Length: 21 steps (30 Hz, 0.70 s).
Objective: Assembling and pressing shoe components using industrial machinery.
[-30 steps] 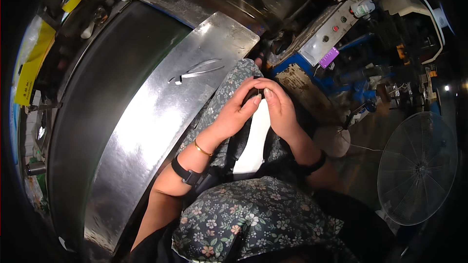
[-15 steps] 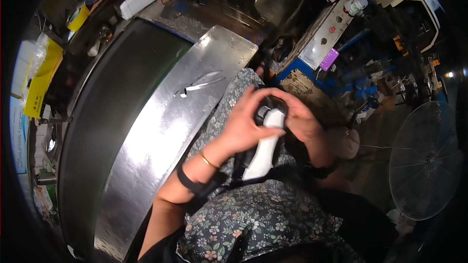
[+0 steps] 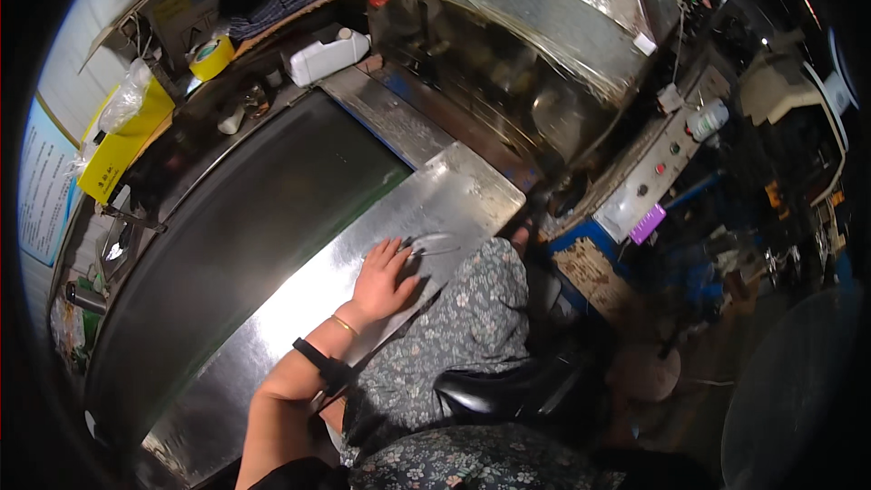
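Observation:
My left hand [image 3: 378,284] reaches over the metal shelf [image 3: 472,183], palm down, with its fingers stretched forward. Its fingertips are at a few thin, pale, curved strips [image 3: 440,243] lying on the metal; whether they touch them I cannot tell, and the fingers partly cover them. Nothing shows gripped in that hand. My right hand is out of sight. Across my lap, on the flowered apron [image 3: 445,327], lies a glossy black thing [image 3: 494,390] whose kind I cannot make out.
A dark conveyor belt [image 3: 272,191] runs along the shelf's left side. Beyond it are a white jug [image 3: 328,59], a yellow tape roll [image 3: 211,58] and a yellow box [image 3: 127,141]. To the right stand a control panel [image 3: 662,163] with buttons and a faint fan guard [image 3: 794,390].
Both hands were together over my lap around a white-and-black object. My left hand has moved forward and left onto the metal shelf; my right hand and that object are no longer visible.

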Motion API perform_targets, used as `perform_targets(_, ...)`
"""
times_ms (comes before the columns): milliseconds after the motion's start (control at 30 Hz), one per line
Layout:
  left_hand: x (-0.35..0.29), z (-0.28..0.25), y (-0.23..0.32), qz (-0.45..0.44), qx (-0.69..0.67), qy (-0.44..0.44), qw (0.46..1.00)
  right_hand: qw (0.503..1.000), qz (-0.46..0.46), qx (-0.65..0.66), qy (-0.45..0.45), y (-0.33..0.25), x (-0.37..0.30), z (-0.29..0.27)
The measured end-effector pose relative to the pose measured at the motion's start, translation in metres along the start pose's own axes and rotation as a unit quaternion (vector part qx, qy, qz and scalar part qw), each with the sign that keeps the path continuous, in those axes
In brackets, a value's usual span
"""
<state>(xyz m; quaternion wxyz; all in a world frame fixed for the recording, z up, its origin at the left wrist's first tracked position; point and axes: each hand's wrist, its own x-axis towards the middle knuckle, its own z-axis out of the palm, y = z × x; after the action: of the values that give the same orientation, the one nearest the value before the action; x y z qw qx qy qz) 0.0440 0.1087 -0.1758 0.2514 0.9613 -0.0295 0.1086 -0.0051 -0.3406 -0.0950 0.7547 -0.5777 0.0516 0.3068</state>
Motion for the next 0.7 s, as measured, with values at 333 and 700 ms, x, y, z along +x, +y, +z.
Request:
perform_targets(333,-0.013,0.025,-0.035,0.042,0.052,-0.007,0.998,0.961,-0.264,0.080,0.012,-0.097,0.356,0.119)
perform_targets(700,-0.010,0.019,-0.035,0.022,0.022,-0.005,0.999,0.895,-0.232,-0.329,-0.194,-0.035,0.477,0.244)
